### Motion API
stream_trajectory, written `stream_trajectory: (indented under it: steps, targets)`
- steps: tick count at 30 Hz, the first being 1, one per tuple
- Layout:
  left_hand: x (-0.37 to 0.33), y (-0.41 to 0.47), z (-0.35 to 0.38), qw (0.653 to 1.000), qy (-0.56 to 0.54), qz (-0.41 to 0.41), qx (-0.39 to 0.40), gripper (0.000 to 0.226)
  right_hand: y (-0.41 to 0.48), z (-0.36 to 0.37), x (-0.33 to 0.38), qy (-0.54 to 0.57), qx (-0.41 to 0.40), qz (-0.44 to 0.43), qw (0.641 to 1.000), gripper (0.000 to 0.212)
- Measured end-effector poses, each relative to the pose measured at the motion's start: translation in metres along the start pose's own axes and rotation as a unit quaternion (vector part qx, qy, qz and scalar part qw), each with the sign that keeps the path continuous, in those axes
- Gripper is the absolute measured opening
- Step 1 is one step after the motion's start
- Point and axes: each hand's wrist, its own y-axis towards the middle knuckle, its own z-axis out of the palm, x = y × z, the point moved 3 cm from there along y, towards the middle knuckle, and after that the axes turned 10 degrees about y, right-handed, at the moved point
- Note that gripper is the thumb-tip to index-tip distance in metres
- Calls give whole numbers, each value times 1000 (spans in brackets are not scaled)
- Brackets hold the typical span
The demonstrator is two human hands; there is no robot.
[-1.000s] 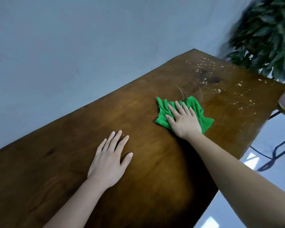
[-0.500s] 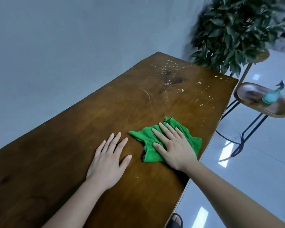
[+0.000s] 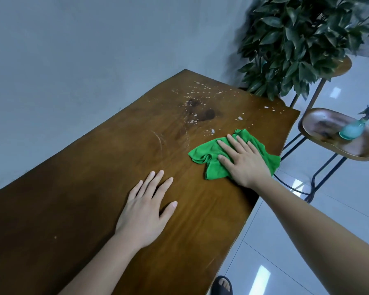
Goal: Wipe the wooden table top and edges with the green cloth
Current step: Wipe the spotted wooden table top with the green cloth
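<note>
The right hand (image 3: 246,161) lies flat on the green cloth (image 3: 213,158), fingers (image 3: 234,143) straight and slightly spread, pressing it to the bench (image 3: 94,188) rather than gripping it. The left hand (image 3: 146,211) rests palm down on bare wood nearer the camera than the cloth, fingers extended, thumb out, holding nothing. The cloth is soft, crumpled, irregular in outline, its long axis running across the bench, one corner at the bench's right edge. The bench is dark, glossy brown wood. White droplets (image 3: 197,96) speckle it beyond the cloth.
</note>
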Motion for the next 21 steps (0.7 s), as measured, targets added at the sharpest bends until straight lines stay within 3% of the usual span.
stream_trajectory:
  steps: [11,21]
  targets:
    - [-32,67,-1,1000,15,-27,4,78,123,-73,-135,9,-5,76,997,73]
    - [-32,61,-4,999,11,-32,17,79,161,-74,-130,0,4,117,993,72]
